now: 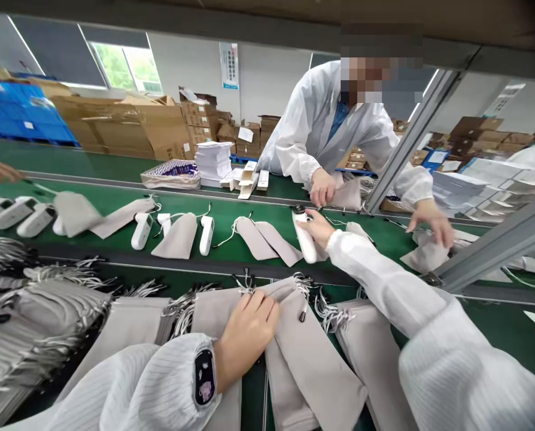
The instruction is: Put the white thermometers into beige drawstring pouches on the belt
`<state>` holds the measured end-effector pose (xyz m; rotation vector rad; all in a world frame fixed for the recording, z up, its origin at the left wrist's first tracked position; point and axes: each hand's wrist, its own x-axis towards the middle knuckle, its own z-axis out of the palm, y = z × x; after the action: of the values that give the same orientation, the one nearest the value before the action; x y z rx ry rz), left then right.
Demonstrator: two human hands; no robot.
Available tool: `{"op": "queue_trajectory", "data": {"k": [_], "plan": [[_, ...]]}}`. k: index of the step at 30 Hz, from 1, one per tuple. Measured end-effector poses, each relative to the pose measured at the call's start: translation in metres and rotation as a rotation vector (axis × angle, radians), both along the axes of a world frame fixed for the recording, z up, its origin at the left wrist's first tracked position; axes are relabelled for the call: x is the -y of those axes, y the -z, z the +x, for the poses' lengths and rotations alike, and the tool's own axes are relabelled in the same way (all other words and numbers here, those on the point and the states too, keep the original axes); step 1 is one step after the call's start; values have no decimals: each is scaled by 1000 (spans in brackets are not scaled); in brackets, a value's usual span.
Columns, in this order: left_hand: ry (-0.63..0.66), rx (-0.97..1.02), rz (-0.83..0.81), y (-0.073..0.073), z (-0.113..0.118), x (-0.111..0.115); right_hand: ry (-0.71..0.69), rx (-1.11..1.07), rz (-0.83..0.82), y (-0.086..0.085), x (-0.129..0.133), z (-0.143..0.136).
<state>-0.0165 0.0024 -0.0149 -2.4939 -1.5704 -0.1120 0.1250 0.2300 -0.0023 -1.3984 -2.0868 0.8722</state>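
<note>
My right hand [320, 229] reaches over the green belt, its fingers closed around a white handheld device [307, 244] with a black round end. My left hand [250, 326], a dark smartwatch [204, 377] at its wrist, is closed at the corded top of a grey drawstring pouch [315, 347]. That pouch lies slantwise over a stack of similar pouches. Further grey pouches [267, 239] lie flat on the belt, left of the held device. Another white device [207, 235] rests on the belt beside a pouch [178, 236].
Bundled pouches [38, 323] fill the near left. A co-worker's hand [324, 188] touches a pouch across the belt; their other hand [431, 221] is at the right. A metal post [411, 140] slants up on the right. Paper stacks [212, 164] stand on the far side.
</note>
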Motion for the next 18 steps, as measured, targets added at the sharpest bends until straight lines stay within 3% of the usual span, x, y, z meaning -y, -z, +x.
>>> {"op": "queue_trajectory", "data": {"k": [3,6,8,10,13,16,18], "plan": [[26,120,-34,-3,-4,-2,-65,-423,-60,-31,41,8],[32,310,-85,-14,-7,-7,-158,-913,-140,-51,83,-1],[50,428,-113,-26,-7,-10,-197,-1006,-205,-58,100,-9],[43,577,-97,-41,-8,-14,-267,-969,-299,-60,109,-14],[-27,769,6,-61,-8,-21,-455,-678,-476,-58,117,-16],[-50,785,21,-70,-13,-26,-531,-375,-620,-50,128,-7],[-44,715,-29,-70,-22,-24,-530,-283,-616,-45,131,8]]}}
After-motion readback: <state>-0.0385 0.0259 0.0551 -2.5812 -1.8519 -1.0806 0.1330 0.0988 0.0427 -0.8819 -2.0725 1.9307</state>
